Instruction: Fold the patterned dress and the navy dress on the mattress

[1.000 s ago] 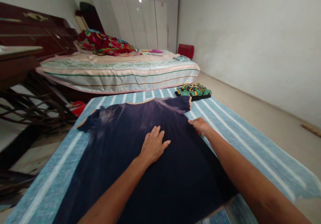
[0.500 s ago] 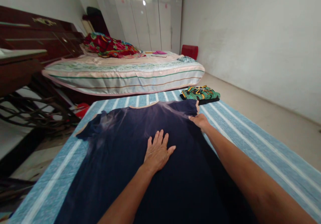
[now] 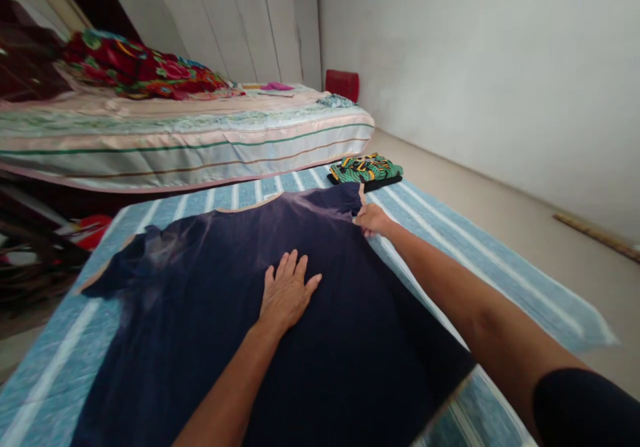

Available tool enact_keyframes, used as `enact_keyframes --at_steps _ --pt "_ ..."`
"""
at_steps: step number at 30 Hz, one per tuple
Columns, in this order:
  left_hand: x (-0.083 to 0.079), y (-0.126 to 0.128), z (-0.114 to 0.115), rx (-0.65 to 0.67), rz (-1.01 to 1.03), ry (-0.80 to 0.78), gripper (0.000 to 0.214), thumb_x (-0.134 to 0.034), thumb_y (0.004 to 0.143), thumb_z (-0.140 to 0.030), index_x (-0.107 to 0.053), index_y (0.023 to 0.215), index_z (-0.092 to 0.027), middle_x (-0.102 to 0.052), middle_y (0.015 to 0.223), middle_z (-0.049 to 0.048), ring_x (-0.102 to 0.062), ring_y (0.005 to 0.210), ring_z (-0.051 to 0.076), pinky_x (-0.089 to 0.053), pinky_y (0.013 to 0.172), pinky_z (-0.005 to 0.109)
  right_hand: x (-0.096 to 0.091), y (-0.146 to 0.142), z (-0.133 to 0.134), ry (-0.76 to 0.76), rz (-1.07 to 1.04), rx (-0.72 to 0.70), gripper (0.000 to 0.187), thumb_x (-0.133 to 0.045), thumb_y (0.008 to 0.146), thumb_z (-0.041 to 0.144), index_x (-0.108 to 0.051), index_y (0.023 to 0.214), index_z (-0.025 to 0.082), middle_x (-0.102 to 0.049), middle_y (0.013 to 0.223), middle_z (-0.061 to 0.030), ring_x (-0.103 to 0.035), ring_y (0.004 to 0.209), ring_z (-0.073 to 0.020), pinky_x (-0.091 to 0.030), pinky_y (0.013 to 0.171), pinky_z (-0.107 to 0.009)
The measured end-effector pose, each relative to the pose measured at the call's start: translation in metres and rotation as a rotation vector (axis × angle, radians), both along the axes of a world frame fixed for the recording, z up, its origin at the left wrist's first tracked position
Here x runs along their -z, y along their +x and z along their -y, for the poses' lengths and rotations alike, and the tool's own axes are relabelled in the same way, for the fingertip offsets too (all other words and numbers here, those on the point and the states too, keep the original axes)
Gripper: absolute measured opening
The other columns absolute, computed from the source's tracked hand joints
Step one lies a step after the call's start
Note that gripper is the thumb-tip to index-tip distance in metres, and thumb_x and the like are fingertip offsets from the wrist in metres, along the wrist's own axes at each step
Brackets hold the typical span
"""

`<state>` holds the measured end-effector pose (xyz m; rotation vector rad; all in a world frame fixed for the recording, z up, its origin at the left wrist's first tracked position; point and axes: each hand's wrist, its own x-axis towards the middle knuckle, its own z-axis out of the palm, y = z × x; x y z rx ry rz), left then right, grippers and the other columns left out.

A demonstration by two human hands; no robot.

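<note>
A dark navy short-sleeved shirt (image 3: 320, 340) with beige trim lies spread out, its neckline at the far side. Flat on its middle rests my left hand (image 3: 286, 292), fingers spread and pressing on the cloth. My right hand (image 3: 373, 220) has its fingers curled at the shirt's right edge, just below the right sleeve, and pinches the fabric there. Beneath the shirt is a blue cloth with white stripes (image 3: 440, 233). Just beyond the right sleeve sits a folded green, black and yellow patterned garment (image 3: 367, 169) on top of something black.
Behind stands a bed with a striped satin cover (image 3: 240, 143), and a red floral blanket (image 3: 145, 67) is heaped on it. A red box-like object (image 3: 343, 85) is by the white wall. Pale wardrobe doors (image 3: 240, 27) rise at the back. A red item (image 3: 93, 230) shows at the left.
The view has swung to the right. My right hand has curled its fingers round the shirt's right edge, and the lower right hem now shows. My left hand stays flat on the cloth.
</note>
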<state>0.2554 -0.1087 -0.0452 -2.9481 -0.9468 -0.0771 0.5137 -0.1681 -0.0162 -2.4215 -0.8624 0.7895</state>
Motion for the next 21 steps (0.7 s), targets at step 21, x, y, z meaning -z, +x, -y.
enact_keyframes --at_steps 21 --pt "-0.02 -0.154 0.017 -0.433 -0.105 0.076 0.055 -0.029 0.089 -0.038 -0.04 0.135 -0.01 -0.033 0.144 0.0189 -0.029 0.133 0.032 -0.03 0.099 0.055 0.012 -0.07 0.222 0.026 -0.27 -0.211 0.025 -0.057 0.068 0.034 -0.039 0.055 0.022 -0.042 0.037 0.0069 -0.047 0.033 -0.0111 -0.033 0.034 -0.02"
